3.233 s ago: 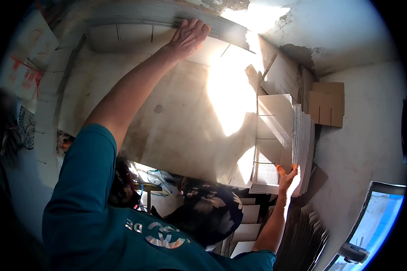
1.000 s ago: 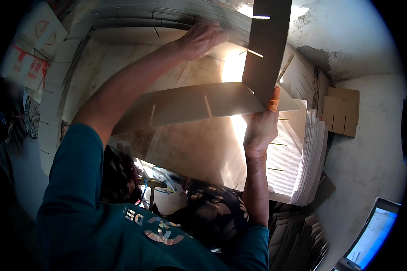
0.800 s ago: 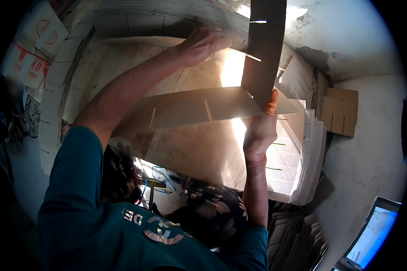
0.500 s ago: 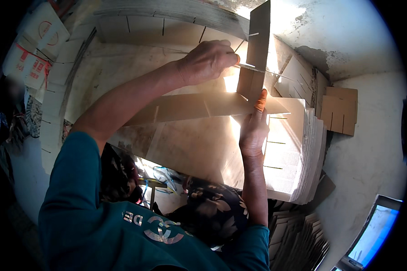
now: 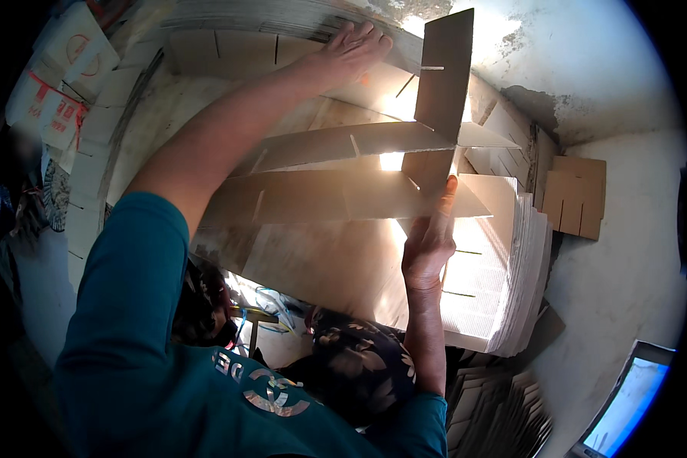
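My right hand [image 5: 429,248] grips slotted cardboard strips near where they cross, an orange cover on one finger. One upright cardboard strip [image 5: 444,72] rises from that hand toward the back. Two long crosswise strips are slotted across it: a nearer cardboard strip [image 5: 305,195] by my right fingers, and a farther cardboard strip [image 5: 313,146] just behind. My left hand [image 5: 359,52] is empty, fingers bent and apart, at the stacked cardboard strips [image 5: 244,47] along the back of the table. Whether its fingertips touch the stack I cannot tell.
A thick stack of slotted cardboard sheets [image 5: 488,267] stands right of my right hand. More slotted pieces [image 5: 575,197] lean on the right wall. Printed cartons [image 5: 57,107] sit at the far left; folded cardboard [image 5: 500,408] and a screen [image 5: 633,401] are at lower right.
My left hand has let go of the farther strip, which now lies across the upright one, and moved back to the stack. My right hand and its strips have shifted slightly nearer.
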Motion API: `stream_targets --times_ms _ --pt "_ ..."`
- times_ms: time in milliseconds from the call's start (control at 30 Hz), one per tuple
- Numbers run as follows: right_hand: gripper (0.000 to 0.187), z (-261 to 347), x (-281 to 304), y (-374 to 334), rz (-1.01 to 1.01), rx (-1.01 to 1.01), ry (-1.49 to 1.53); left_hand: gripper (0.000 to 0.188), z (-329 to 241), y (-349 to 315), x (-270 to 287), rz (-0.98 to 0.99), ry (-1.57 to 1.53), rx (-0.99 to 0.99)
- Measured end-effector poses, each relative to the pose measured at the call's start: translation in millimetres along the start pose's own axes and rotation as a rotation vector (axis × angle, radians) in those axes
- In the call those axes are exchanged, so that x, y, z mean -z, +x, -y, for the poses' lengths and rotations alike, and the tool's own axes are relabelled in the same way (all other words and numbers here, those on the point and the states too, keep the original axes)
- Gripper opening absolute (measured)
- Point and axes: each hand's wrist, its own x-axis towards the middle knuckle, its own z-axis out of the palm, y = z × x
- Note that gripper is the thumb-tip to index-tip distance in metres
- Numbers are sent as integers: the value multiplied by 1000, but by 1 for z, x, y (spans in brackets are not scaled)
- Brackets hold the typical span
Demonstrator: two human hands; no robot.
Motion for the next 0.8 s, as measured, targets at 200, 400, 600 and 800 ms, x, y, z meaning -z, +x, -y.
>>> stream_targets --times_ms 200,400,600,800 --pt "75 -7 -2 -4 -22 84 -50 31 0 -8 -18 -187 -13 -35" --pt "74 -6 2 -4 -35 140 -28 24 3 -13 0 -272 -286 -76" --pt "72 2 14 -9 -10 140 -41 24 -7 -18 18 -180 -423 10" --pt "55 15 34 -14 70 -29 8 27 -24 -23 26 -327 -403 -46"
